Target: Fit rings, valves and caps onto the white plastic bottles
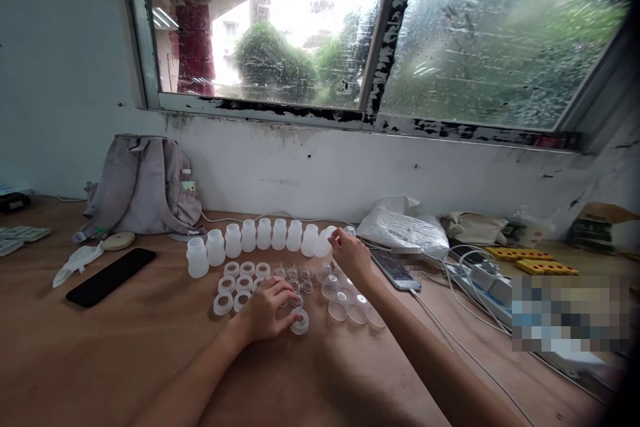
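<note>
The left hand (270,303) lies low over the surface (125,347), its thumb against a loose collar ring (301,326) at the near edge of the small parts and its fingers over the clear teat-like pieces (307,285); whether its grip is closed on the ring or only resting there, I cannot tell; the right hand (354,257) reaches farther out, fingertips bunched at the end bottle (323,246) of a curved row of translucent bottles (249,235), and whether that grip has hold of anything is hidden too; handling these light parts well calls, I judge, for a soft pinch on the collar's outer wall, so that the thin wall is not squeezed out of round, and for lifting the right forearm high enough to clear the domed caps (337,310) beneath it; a bottle seems best taken round the body and kept plumb, since its neighbours stand close beside it; the bottles stand upright, necks up, long axes vertical; the loose ring lies flat, its hole facing up, round and so with no long axis across the surface; the other collar rings (223,303) lie flat in rows left of the teat-like pieces, whose thin stems point upward.
</note>
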Demonstrator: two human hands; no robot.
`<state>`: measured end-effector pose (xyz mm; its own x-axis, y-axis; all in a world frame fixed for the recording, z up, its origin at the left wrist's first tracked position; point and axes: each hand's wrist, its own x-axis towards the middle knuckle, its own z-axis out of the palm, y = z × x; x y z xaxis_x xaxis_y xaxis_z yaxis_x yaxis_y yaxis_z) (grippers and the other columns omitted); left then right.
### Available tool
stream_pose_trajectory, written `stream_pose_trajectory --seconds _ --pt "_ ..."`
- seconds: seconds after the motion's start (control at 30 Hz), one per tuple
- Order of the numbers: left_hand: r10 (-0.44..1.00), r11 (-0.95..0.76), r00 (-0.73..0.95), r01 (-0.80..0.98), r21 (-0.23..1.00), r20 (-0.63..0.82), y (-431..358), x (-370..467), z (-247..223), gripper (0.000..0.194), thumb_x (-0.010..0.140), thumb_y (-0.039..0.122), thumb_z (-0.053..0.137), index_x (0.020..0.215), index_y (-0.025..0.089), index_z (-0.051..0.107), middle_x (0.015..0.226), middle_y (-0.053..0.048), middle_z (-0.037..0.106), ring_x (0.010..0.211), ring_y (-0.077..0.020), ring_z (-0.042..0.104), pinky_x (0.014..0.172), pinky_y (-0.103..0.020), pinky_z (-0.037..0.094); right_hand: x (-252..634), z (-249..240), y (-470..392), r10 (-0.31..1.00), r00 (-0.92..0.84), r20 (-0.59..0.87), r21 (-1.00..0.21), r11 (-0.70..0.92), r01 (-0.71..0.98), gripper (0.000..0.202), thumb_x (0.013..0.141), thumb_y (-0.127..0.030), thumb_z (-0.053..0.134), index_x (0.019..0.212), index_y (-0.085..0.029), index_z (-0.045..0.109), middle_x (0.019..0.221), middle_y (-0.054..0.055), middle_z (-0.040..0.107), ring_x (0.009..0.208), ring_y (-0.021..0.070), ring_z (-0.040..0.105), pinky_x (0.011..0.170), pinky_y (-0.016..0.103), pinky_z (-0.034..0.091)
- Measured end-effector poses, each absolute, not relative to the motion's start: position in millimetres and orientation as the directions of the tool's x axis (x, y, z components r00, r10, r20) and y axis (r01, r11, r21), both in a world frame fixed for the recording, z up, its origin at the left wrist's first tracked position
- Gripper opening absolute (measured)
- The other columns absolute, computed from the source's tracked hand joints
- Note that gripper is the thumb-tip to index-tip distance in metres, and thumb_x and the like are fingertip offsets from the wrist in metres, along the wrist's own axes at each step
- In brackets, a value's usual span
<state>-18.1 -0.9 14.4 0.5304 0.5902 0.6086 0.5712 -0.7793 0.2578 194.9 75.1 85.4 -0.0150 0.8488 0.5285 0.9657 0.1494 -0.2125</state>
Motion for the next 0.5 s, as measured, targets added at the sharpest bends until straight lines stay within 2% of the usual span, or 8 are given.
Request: stream_pose_trajectory --seconds 0.07,0.17,0.3,0.5 --pt "0.602 -0.774 0.548 0.579 0.256 0.581 -1.3 -13.7 9.1 0.024 0.074 0.035 0.056 0.093 0.020 0.058 0.092 -0.005 0.060 0.094 -0.0199 0.050 0.087 -0.037 0.039 194.5 88.5 87.4 0.912 -0.006 0.410 -0.121 0.061 0.991 0.020 0.084 -0.024 0.039 0.094 -0.019 0.055 0.084 0.008 0.062 0.074 0.0179 0.058 0.057 0.024 0.033" --pt "0.617 -0.765 0.565 0.592 0.252 0.547 -1.4 -9.0 4.3 0.024 0.073 0.035 0.057 0.092 0.020 0.058 0.091 -0.003 0.060 0.093 -0.0191 0.050 0.087 -0.035 0.038 189.7 86.8 103.0 0.954 -0.008 0.299 -0.046 0.023 0.999 0.020 0.082 -0.018 0.041 0.097 -0.017 0.055 0.088 0.010 0.062 0.081 0.0190 0.058 0.062 0.025 0.034" --pt "0.634 -0.751 0.566 0.612 0.246 0.526 -0.3 -9.4 2.4 0.023 0.073 0.037 0.057 0.089 0.020 0.058 0.088 -0.003 0.060 0.092 -0.0191 0.050 0.087 -0.034 0.038 184.3 81.6 119.0 0.971 0.014 0.238 -0.046 -0.003 0.999 0.019 0.082 -0.017 0.042 0.097 -0.014 0.054 0.089 0.013 0.062 0.085 0.0195 0.059 0.068 0.027 0.034" --pt "0.627 -0.756 0.575 0.611 0.234 0.525 0.7 -11.0 1.6 0.025 0.073 0.038 0.056 0.091 0.020 0.058 0.087 -0.003 0.060 0.089 -0.0192 0.050 0.084 -0.035 0.039 188.0 82.2 129.3 0.968 0.036 0.250 -0.075 -0.018 0.997 0.020 0.082 -0.017 0.041 0.098 -0.010 0.052 0.090 0.015 0.063 0.084 0.0218 0.060 0.059 0.025 0.033"
